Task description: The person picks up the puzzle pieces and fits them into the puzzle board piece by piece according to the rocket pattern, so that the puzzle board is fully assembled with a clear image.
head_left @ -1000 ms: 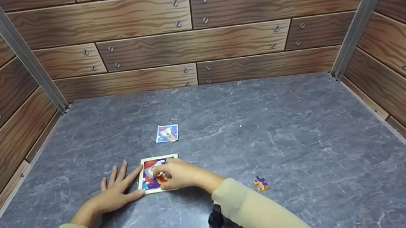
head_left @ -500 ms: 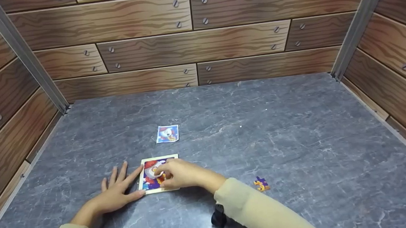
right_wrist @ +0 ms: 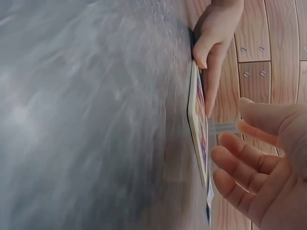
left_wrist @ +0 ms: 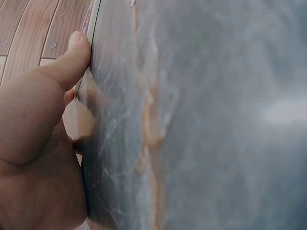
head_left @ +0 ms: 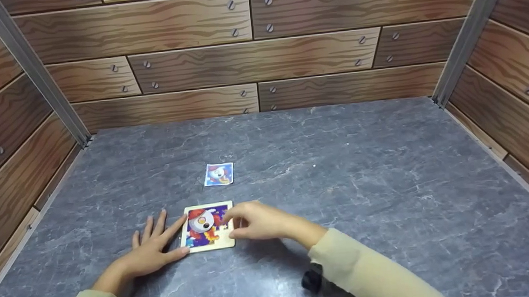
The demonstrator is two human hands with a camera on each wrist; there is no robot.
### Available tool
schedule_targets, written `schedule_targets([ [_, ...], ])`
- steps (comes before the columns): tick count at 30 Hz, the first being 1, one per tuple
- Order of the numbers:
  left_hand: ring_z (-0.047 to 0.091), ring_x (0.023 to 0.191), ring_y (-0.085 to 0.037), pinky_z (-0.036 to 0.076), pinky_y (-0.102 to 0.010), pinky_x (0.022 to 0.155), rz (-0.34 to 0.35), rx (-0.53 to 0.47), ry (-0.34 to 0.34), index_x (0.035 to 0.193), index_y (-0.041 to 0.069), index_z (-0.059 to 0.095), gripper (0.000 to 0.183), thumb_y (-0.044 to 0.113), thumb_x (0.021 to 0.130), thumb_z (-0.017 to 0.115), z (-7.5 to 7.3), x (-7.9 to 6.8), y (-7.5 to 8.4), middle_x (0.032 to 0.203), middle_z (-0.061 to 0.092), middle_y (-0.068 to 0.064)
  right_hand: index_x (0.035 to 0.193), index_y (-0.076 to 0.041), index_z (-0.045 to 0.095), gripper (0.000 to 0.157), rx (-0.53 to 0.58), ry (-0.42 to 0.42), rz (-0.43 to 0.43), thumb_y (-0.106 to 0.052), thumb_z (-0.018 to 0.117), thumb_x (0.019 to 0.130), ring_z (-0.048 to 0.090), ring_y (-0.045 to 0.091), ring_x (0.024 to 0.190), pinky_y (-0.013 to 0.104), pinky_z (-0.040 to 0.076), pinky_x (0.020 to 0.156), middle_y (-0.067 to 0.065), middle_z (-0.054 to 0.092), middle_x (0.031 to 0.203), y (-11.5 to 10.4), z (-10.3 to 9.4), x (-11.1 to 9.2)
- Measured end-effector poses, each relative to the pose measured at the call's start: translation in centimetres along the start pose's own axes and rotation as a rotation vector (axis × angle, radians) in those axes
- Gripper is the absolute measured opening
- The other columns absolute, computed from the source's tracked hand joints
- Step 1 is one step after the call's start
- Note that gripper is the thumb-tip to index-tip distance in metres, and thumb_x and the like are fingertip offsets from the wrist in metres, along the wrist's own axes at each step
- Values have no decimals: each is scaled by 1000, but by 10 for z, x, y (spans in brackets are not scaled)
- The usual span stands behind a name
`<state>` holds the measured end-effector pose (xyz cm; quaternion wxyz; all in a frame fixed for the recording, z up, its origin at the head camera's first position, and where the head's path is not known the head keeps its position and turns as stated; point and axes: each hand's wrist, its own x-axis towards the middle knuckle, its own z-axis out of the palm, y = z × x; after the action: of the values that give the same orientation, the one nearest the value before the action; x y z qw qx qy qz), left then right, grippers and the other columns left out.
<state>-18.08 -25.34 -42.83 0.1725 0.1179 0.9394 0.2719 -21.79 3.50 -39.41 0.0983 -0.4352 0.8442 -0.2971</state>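
A small jigsaw puzzle [head_left: 203,225] in a cream frame lies on the table, showing a cartoon figure with a white face and red parts. Its lower right corner is bare cream backing. My left hand [head_left: 148,256] lies with fingers spread, its index finger and thumb touching the frame's left side; the left wrist view also shows this thumb [left_wrist: 74,60] at the edge. By the puzzle's right edge hovers my right hand [head_left: 260,221], fingers loosely bent. Nothing shows between the right thumb and fingers [right_wrist: 240,167] in the right wrist view.
A small picture card [head_left: 219,174] with a similar figure lies beyond the puzzle. The grey marbled table [head_left: 387,172] is enclosed by wood-patterned walls [head_left: 181,21] at the back and sides. A tiny white speck [head_left: 314,166] lies right of the card.
My right hand has drawn back rightward off the puzzle, uncovering its right part. The loose purple and orange puzzle piece at right is now hidden by the right sleeve. My left hand stays put.
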Motion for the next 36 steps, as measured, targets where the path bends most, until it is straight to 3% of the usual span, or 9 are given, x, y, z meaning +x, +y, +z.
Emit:
schedule_targets([
  [11,-22,133,-45,-17,-69,93,-24,1,-13,150,29,16,79,59,86,53,-4,-1,-1,152,-15,-21,117,-4,62,36,57,13,77,-16,69,84,60,11,79,23,49,73,3,66,90,16,-22,-37],
  [19,-21,133,-46,-16,-70,93,-19,10,-3,150,30,17,79,59,86,52,-2,-1,-3,152,-14,-21,116,-1,62,35,86,57,74,-14,69,84,61,15,80,24,50,72,8,66,91,28,-28,-56],
  [36,-22,133,-45,-16,-69,93,-19,11,-7,150,32,17,77,59,86,52,-1,0,1,152,-13,-20,118,-2,60,38,107,133,146,-20,67,86,59,13,84,28,50,76,-2,63,91,58,-57,-123],
])
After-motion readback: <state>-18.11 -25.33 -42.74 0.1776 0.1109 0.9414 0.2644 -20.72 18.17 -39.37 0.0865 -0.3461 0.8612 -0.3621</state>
